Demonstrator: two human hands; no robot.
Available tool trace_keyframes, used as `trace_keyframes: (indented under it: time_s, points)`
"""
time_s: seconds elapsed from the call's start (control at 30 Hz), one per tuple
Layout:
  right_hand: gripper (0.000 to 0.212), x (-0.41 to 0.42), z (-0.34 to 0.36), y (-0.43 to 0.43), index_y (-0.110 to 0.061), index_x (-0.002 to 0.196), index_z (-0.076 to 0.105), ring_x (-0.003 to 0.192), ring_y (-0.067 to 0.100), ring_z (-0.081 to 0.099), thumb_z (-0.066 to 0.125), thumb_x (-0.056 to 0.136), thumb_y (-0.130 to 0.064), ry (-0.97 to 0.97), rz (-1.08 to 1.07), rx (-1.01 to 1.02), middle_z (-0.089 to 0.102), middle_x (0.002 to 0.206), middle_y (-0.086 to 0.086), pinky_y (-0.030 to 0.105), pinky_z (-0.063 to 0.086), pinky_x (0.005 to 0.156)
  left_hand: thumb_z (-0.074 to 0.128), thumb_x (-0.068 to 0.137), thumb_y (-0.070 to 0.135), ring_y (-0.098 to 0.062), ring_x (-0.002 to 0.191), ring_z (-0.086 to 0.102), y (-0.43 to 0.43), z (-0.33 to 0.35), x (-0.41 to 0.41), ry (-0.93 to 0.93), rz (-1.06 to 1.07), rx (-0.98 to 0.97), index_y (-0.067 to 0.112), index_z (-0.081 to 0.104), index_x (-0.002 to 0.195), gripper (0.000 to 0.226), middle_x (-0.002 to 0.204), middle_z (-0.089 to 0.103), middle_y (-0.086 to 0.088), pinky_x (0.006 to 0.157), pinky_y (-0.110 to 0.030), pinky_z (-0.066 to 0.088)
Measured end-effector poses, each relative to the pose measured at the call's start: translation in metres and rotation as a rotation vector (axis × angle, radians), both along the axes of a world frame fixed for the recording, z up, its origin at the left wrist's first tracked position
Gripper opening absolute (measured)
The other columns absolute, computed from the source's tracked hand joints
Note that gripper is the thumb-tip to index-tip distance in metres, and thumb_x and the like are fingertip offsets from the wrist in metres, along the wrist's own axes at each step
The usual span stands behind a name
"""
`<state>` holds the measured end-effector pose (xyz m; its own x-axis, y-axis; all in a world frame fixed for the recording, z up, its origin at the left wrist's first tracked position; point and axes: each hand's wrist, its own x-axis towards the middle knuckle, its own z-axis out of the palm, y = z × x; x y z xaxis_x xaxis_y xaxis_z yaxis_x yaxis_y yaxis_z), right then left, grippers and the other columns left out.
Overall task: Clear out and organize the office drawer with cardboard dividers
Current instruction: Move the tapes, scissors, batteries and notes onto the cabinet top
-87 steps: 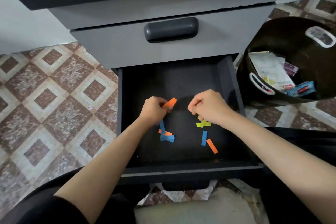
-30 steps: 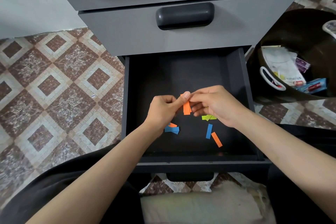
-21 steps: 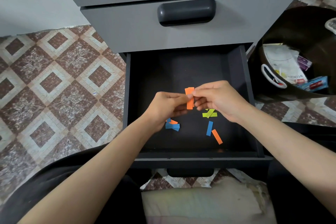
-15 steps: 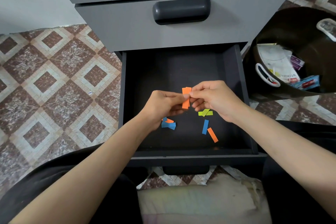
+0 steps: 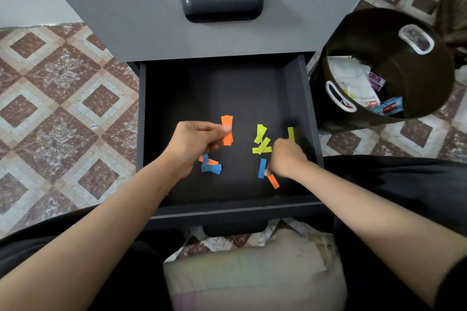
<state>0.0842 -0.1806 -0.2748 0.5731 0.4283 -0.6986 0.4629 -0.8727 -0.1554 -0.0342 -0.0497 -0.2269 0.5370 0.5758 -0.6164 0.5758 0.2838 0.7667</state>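
1. The tiled floor [image 5: 63, 108], patterned in brown and cream diamonds, spreads to the left and right of the scene.
2. A grey cabinet [image 5: 151, 23] stands at the far side. Its upper drawer is closed and carries a dark handle [image 5: 222, 2].
3. The bottom drawer [image 5: 214, 93] is pulled out toward the near side. Its dark floor holds only loose paper strips, and both forearms reach in over its near edge.
4. A dark round bin [image 5: 417, 78] sits on the floor just right of the drawer, with papers and small packets inside.
5. A pale cushion [image 5: 252, 272] lies at the near edge, between the 2 arms.
6. The left hand [image 5: 194, 144] hovers over the left middle of the drawer. Its fingers are curled, and thumb and forefinger pinch a small stack of orange strips [image 5: 227, 130] held upright.
7. The right hand [image 5: 286, 159] is low at the near right of the drawer, blurred, knuckles up and fingers curled down. Whether it grips anything cannot be told.
8. Yellow-green strips [image 5: 261, 140] lie crossed just left of the right hand; 1 more [image 5: 290, 133] shows just beyond its knuckles.
9. A blue strip [image 5: 262, 168] and an orange strip [image 5: 273, 181] lie beside the right hand's fingertips.
10. A blue-and-orange heap [image 5: 211, 166] lies just near of the left hand.
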Motion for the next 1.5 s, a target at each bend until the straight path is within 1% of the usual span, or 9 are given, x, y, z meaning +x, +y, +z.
trace_keyframes:
  time_s: [0.1,0.33,0.5,0.63,0.87,1.0,1.1,1.37,1.5]
  points:
    - [0.044,-0.008,-0.01,-0.006,-0.003,0.108,0.059,0.102,0.027,0.061,0.08,0.074,-0.02,-0.028,0.04,-0.072,0.06,0.111,0.011,0.03,0.048,0.07,0.066,0.083,0.021,-0.01,0.065,0.054,0.0,0.002,0.002,-0.008,-0.003,0.004,0.012,0.069,0.079,0.01,0.071,0.062,-0.002,0.069,-0.021,0.05]
    - [0.024,-0.013,-0.023,-0.011,-0.003,0.1,0.065,0.096,0.026,0.063,0.071,0.08,-0.015,-0.048,-0.05,0.007,0.065,0.104,0.012,0.027,0.044,0.066,0.066,0.083,0.021,-0.007,0.063,0.054,0.005,0.002,0.001,-0.028,-0.003,-0.009,0.012,0.069,0.079,0.01,0.07,0.062,-0.001,0.063,-0.016,0.049]
    - [0.024,-0.014,-0.023,-0.009,-0.003,0.104,0.064,0.097,0.026,0.062,0.068,0.083,-0.014,-0.057,-0.009,-0.009,0.064,0.106,0.012,0.027,0.04,0.065,0.066,0.083,0.021,-0.009,0.064,0.053,0.003,-0.001,0.002,-0.021,-0.013,-0.016,0.011,0.07,0.081,0.011,0.072,0.063,-0.003,0.066,-0.019,0.048]
    - [0.023,-0.016,-0.021,-0.006,-0.004,0.105,0.061,0.098,0.026,0.061,0.066,0.084,-0.013,-0.046,-0.001,0.008,0.062,0.108,0.012,0.03,0.046,0.069,0.066,0.083,0.022,-0.01,0.062,0.05,0.003,-0.001,0.001,-0.01,-0.022,-0.01,0.014,0.068,0.075,0.012,0.067,0.059,-0.001,0.064,-0.019,0.046]
    - [0.001,-0.009,0.031,0.033,-0.007,0.084,0.067,0.067,0.014,0.064,0.066,0.084,-0.007,0.391,-0.546,0.706,0.066,0.078,0.006,0.023,0.055,0.061,0.068,0.082,0.021,-0.01,0.065,0.051,0.0,-0.004,-0.001,-0.057,-0.039,-0.018,0.017,0.072,0.079,0.007,0.072,0.063,-0.004,0.068,-0.023,0.048]
    - [0.008,-0.011,0.04,0.035,-0.004,0.093,0.066,0.076,0.02,0.069,0.061,0.088,-0.004,0.629,-0.726,0.765,0.069,0.085,0.009,0.03,0.058,0.07,0.07,0.08,0.016,-0.006,0.058,0.053,0.001,-0.006,0.001,-0.102,0.003,-0.007,0.014,0.068,0.078,0.003,0.067,0.064,0.0,0.06,-0.018,0.047]
    - [0.01,-0.01,0.04,0.034,-0.002,0.095,0.066,0.074,0.021,0.07,0.059,0.088,-0.002,0.707,-0.782,0.784,0.07,0.086,0.011,0.029,0.06,0.066,0.071,0.079,0.016,-0.006,0.057,0.054,-0.001,-0.008,0.001,-0.073,-0.002,0.009,0.013,0.066,0.074,0.008,0.066,0.063,0.0,0.056,-0.015,0.047]
    - [0.016,-0.009,0.04,0.037,-0.003,0.099,0.067,0.072,0.017,0.071,0.064,0.087,-0.012,0.724,-0.665,0.813,0.07,0.084,0.008,0.026,0.059,0.065,0.071,0.079,0.016,-0.012,0.061,0.058,-0.001,-0.01,0.001,-0.04,0.045,0.071,0.011,0.067,0.073,0.009,0.071,0.066,-0.005,0.06,-0.02,0.052]
    - [0.013,-0.009,0.037,0.037,-0.004,0.097,0.067,0.07,0.016,0.07,0.064,0.086,-0.011,0.689,-0.647,0.784,0.068,0.083,0.007,0.024,0.058,0.062,0.073,0.076,0.017,-0.007,0.057,0.06,-0.002,-0.01,0.0,-0.033,0.011,0.14,0.014,0.07,0.073,0.005,0.07,0.068,-0.002,0.057,-0.015,0.052]
